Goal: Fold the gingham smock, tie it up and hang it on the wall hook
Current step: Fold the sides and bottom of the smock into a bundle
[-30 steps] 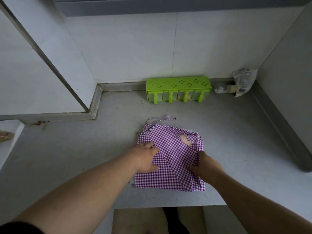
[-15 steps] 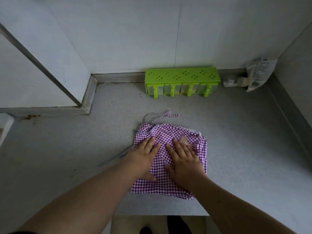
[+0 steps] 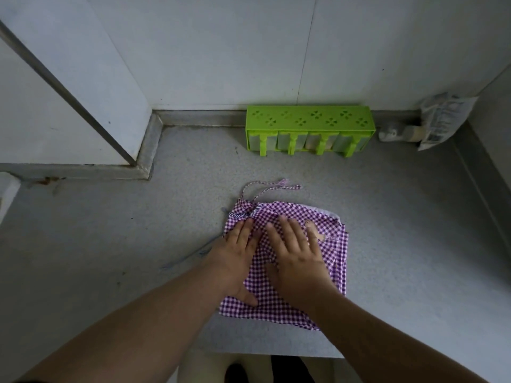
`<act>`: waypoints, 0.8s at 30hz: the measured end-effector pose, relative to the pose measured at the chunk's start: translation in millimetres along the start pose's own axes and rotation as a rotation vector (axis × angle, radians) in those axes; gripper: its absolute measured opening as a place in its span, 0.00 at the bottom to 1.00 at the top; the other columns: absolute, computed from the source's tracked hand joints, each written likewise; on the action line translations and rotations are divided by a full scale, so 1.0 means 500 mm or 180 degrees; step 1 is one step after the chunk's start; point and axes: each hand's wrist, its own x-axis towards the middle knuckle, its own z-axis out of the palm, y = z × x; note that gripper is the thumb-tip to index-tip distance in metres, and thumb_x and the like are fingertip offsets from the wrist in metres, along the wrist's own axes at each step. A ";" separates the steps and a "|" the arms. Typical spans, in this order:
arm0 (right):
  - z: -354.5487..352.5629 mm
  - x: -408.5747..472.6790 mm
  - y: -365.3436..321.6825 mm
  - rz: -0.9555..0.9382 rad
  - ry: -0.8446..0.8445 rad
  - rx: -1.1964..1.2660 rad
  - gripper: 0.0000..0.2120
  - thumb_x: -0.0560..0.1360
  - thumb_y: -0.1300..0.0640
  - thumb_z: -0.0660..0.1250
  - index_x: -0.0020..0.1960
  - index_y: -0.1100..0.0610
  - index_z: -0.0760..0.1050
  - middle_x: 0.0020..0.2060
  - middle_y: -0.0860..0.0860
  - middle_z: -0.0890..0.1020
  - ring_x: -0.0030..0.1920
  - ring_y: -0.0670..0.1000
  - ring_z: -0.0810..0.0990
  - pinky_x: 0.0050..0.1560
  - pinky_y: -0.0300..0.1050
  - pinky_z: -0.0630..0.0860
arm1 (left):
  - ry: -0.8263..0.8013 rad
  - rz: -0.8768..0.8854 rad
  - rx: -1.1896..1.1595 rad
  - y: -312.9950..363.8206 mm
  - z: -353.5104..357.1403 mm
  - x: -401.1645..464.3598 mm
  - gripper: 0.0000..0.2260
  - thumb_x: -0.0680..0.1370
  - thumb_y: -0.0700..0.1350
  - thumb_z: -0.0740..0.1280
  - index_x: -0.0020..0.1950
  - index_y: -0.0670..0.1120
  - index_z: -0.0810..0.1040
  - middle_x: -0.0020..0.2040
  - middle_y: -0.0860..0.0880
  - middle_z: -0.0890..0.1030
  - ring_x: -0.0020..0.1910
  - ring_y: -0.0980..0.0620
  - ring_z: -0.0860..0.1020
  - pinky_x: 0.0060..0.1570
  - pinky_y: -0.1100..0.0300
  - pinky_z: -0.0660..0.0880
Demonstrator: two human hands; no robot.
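The purple-and-white gingham smock [image 3: 333, 252] lies folded into a rough square on the grey counter [image 3: 138, 244], near its front edge. Its twisted tie cord [image 3: 265, 186] trails off the far left corner toward the wall. My left hand [image 3: 235, 255] lies flat on the smock's left part, fingers straight and pointing away from me. My right hand [image 3: 296, 250] presses flat on the middle of the fabric beside it. A small peach patch [image 3: 316, 233] shows on the cloth just right of my right fingers. No wall hook is in view.
A bright green plastic rack [image 3: 309, 121] stands against the back wall. At the back right corner lie a crumpled printed packet [image 3: 442, 117] and a small white object [image 3: 392, 132]. A white panel [image 3: 69, 87] closes the left side. The counter's front edge runs just below the smock.
A second ago my right hand gripped the smock's right edge and my left pressed its left side. Both hands now lie flat side by side on top, and the fold is flatter.
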 end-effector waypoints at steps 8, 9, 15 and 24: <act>0.045 -0.041 0.081 0.0465 -0.0164 -0.0134 0.41 0.78 0.27 0.42 0.83 0.45 0.35 0.82 0.51 0.36 0.82 0.52 0.33 0.81 0.57 0.38 | -0.0096 0.0036 -0.0506 -0.037 0.039 -0.018 0.68 0.65 0.82 0.66 0.82 0.47 0.25 0.79 0.43 0.21 0.80 0.42 0.26 0.82 0.42 0.37; 0.044 -0.043 0.091 0.0483 -0.0190 -0.0128 0.41 0.78 0.26 0.41 0.83 0.46 0.34 0.82 0.50 0.35 0.82 0.52 0.34 0.81 0.56 0.38 | -0.0085 0.0044 -0.0614 -0.044 0.046 -0.025 0.67 0.65 0.82 0.65 0.82 0.49 0.25 0.79 0.44 0.21 0.80 0.43 0.26 0.81 0.42 0.36; 0.041 -0.043 0.094 0.0442 -0.0258 -0.0149 0.41 0.78 0.27 0.39 0.82 0.47 0.31 0.82 0.51 0.34 0.81 0.53 0.33 0.81 0.56 0.36 | 0.0849 -0.0536 -0.1674 -0.115 0.051 -0.041 0.32 0.84 0.59 0.62 0.85 0.56 0.54 0.86 0.50 0.50 0.84 0.45 0.54 0.81 0.45 0.57; 0.009 -0.002 0.080 0.0385 -0.0338 -0.0425 0.44 0.76 0.27 0.43 0.84 0.49 0.41 0.84 0.55 0.47 0.83 0.58 0.47 0.81 0.59 0.42 | 0.0635 -0.0521 -0.1807 -0.190 -0.028 0.030 0.30 0.81 0.53 0.68 0.82 0.56 0.63 0.80 0.50 0.64 0.77 0.44 0.66 0.76 0.47 0.67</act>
